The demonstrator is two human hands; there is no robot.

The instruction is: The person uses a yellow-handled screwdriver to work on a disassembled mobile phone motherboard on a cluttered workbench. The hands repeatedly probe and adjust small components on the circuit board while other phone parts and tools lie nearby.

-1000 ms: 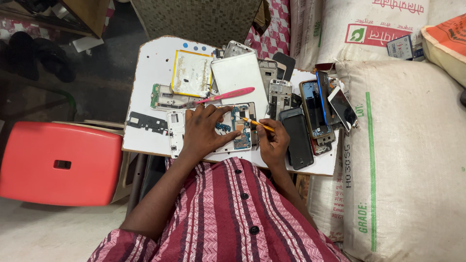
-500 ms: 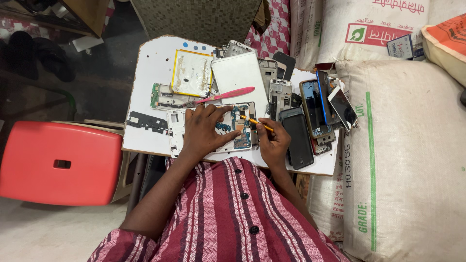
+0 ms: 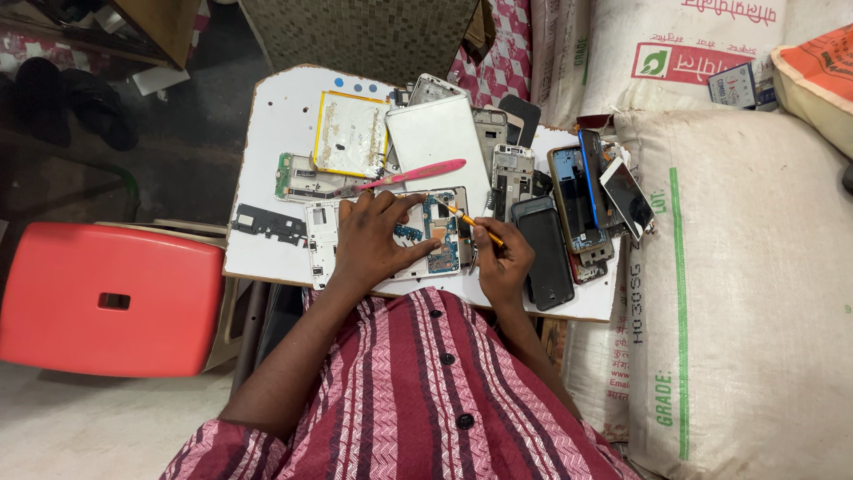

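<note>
On the white board across the person's lap: an opened phone [image 3: 435,233] lies flat near the front edge, its blue circuit board showing.
Left hand: the left hand [image 3: 373,238] lies spread over the opened phone, fingers open and pressed flat on it, pinning it to the white work board [image 3: 267,151]; it grips nothing.
Right hand: the right hand [image 3: 503,260] is closed in a pen grip on a thin orange-handled screwdriver [image 3: 468,219], whose tip rests on the upper right part of the circuit board.
How the phone will handle: judged light, stiff and flat, likely to slide on the smooth board unless held down; the bare circuit board looks fragile, so it is best taken by the outer frame edges, not by the components.
How the tool will handle: light and slim, likely to roll or slip; a hold low on the shaft near the tip gives control.
Beside the work: a pink plastic pry tool [image 3: 418,173] lies just above the left fingers; a yellow-edged battery pack [image 3: 348,133], a white back cover [image 3: 435,142] and several stripped phones [image 3: 569,200] crowd the board.
Off the board: a red plastic stool [image 3: 107,298] stands to the left, woven sacks [image 3: 737,267] to the right.
</note>
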